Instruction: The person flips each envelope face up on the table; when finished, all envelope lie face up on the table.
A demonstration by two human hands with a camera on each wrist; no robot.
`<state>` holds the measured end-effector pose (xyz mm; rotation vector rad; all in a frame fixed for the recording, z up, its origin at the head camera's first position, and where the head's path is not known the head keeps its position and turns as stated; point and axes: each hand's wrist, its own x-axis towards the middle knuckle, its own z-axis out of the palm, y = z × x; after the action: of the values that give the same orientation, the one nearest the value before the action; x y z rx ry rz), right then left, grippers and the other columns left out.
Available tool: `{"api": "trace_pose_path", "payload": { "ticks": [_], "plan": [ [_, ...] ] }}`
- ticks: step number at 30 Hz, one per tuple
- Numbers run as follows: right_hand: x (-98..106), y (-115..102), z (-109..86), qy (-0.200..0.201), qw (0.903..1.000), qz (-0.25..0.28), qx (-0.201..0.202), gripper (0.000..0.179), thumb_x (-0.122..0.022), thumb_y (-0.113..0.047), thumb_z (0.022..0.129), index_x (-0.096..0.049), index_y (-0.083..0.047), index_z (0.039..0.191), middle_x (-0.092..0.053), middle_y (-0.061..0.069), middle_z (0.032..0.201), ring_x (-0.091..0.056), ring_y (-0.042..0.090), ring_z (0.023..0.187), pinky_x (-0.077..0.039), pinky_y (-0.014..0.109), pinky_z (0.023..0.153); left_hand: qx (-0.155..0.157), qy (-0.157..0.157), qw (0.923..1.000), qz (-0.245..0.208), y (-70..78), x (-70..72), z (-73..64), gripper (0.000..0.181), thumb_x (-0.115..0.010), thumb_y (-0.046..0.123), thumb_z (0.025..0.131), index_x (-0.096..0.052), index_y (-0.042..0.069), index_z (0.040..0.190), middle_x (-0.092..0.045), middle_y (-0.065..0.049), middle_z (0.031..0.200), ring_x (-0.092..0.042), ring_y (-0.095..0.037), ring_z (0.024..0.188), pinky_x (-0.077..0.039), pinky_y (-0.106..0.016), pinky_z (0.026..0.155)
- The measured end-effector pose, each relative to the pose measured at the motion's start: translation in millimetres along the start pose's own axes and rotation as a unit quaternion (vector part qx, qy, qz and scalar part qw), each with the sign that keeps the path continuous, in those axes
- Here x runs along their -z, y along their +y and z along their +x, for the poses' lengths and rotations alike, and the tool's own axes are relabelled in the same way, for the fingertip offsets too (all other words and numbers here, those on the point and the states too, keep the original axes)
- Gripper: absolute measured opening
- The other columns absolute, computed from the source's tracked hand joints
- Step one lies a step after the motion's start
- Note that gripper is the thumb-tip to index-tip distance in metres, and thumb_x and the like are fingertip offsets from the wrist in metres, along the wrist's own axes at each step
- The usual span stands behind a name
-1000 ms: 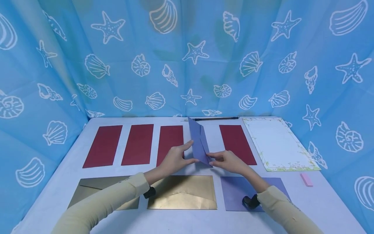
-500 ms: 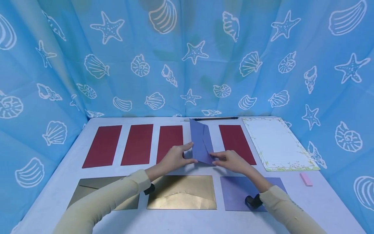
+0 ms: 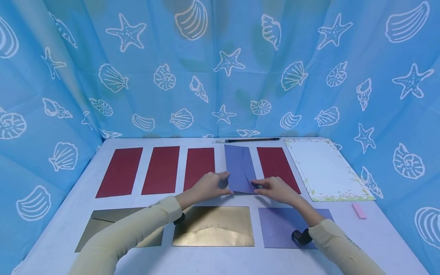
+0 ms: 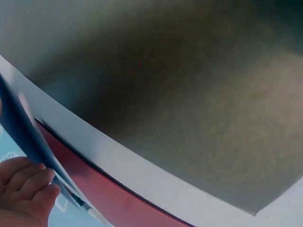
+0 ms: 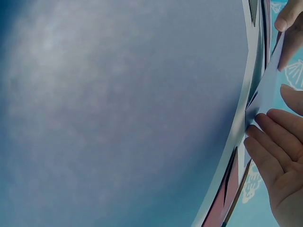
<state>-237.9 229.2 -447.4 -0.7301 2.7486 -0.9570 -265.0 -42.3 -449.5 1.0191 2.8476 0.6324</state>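
A purple envelope [image 3: 239, 164] with its flap side showing leans back, low over the white table, in the head view. My left hand [image 3: 207, 186] grips its left edge, thumb near the lower corner. Opposite, my right hand [image 3: 275, 189] pinches the lower right edge between thumb and fingers. In the left wrist view the fingers [image 4: 35, 182] bend at the envelope's edge. The right wrist view has the envelope [image 5: 269, 90] nearly edge-on, between both hands. Red envelopes [image 3: 199, 164] lie flat on either side of it.
Along the front lie two gold envelopes [image 3: 216, 219] and another purple envelope [image 3: 276, 225], partly under the forearms. A brush [image 3: 254, 140] lies at the back edge. To the right are a leaf-bordered sheet [image 3: 326, 168] and a pink block [image 3: 359, 211]. A blue curtain [image 3: 220, 95] surrounds the table.
The purple envelope has turned from steeply tilted to more face-up, its top edge lowering and the brush behind coming into view. Both hands have moved slightly right with it.
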Motion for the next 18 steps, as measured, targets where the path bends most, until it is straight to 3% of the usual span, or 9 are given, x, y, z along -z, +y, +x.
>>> {"api": "trace_pose_path", "payload": {
  "ticks": [10,18],
  "plan": [
    [-1.6,0.6,-0.8,0.007,0.9999,-0.009,-0.005,0.041,-0.068,-0.021,0.091,-0.062,-0.005,0.129,-0.063,0.015,0.124,-0.058,0.035,0.116,-0.051,0.047,0.09,0.015,-0.022,0.9992,0.03,-3.0,-2.3,3.3,0.076,-0.076,0.046,0.08,-0.052,0.004,0.138,-0.053,-0.009,0.137,-0.048,-0.02,0.128,-0.043,-0.03,0.099],
    [3.1,-1.7,-7.8,0.022,0.9995,0.001,0.024,0.04,-0.068,-0.017,0.091,-0.063,-0.003,0.128,-0.064,0.013,0.123,-0.06,0.029,0.114,-0.051,0.045,0.089,-0.017,-0.003,0.9995,0.027,-9.7,-1.0,-5.4,0.065,-0.079,0.038,0.08,-0.058,0.006,0.133,-0.061,-0.008,0.129,-0.058,-0.019,0.118,-0.048,-0.029,0.093]
  ]
}}
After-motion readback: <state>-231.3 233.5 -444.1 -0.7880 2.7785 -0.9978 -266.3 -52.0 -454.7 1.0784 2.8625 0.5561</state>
